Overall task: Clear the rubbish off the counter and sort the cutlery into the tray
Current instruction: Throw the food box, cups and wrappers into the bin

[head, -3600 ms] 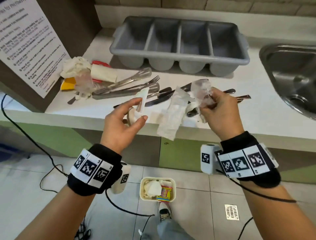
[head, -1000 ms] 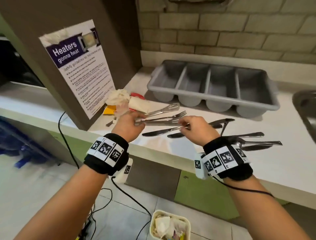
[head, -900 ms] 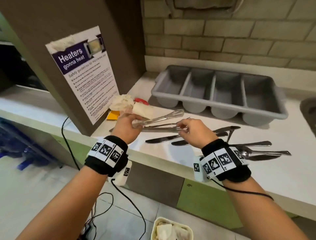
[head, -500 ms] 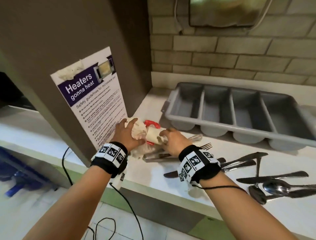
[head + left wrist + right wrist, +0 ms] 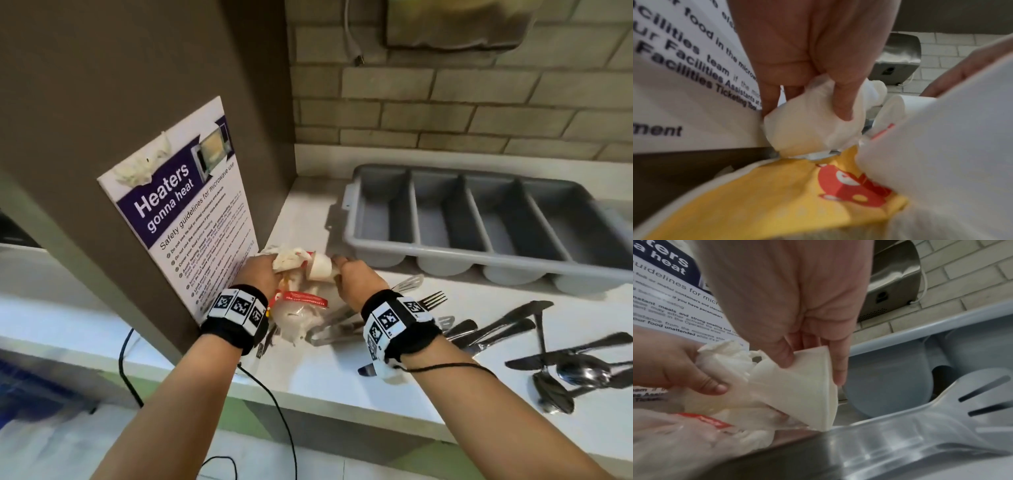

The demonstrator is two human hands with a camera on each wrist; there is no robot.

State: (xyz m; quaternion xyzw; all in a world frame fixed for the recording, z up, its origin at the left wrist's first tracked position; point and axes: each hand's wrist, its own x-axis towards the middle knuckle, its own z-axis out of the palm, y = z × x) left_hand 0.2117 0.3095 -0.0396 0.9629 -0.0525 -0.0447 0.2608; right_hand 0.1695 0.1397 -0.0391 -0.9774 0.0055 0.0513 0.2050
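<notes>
My left hand grips a crumpled white tissue at the counter's far left, beside the poster. My right hand holds a white paper cup between thumb and fingers, right next to the tissue. Under both hands hangs a clear plastic wrapper with a red label and a yellow wrapper. Metal tongs lie below the rubbish. The grey four-slot cutlery tray stands empty at the back right.
Knives, forks and spoons lie spread over the white counter to the right of my hands. A brown cabinet side carries a poster on the left. A metal dispenser hangs on the brick wall.
Both hands left the cutlery and moved to the far left pile. The left took the tissue, the right took the paper cup, and both now lift rubbish slightly off the counter.
</notes>
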